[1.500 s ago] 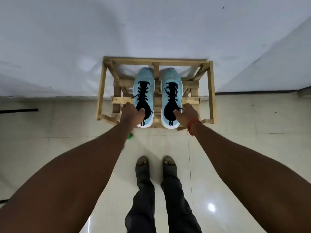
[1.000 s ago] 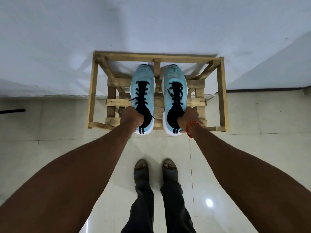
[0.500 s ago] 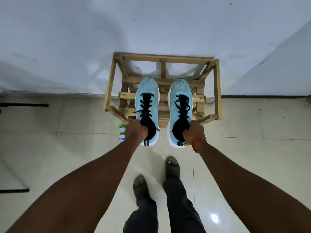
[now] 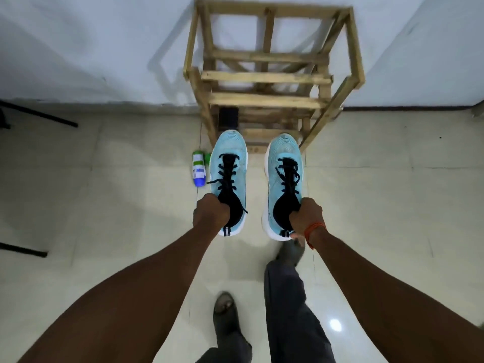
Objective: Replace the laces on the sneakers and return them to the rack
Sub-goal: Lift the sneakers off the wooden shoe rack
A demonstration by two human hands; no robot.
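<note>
At the far left of my view, two black bars (image 4: 39, 113) lie across the tiled floor (image 4: 104, 205). Next is a small green-and-white bottle (image 4: 199, 167) lying on the tiles, just beside the left sneaker (image 4: 228, 142). The left hand (image 4: 211, 213) grips that sneaker at the heel opening with its fingers curled into the collar. Black laces (image 4: 227, 170) run up the tongue, and one end hangs loose. The right sneaker (image 4: 284, 146) sits alongside with a gap between the two. The right hand (image 4: 307, 214), with an orange thread (image 4: 314, 227) at the wrist, grips its collar the same way. I see both sneakers held above the floor, toes pointing at the wooden rack (image 4: 262, 77), which stands against the white wall (image 4: 78, 48) just beyond them.
</note>
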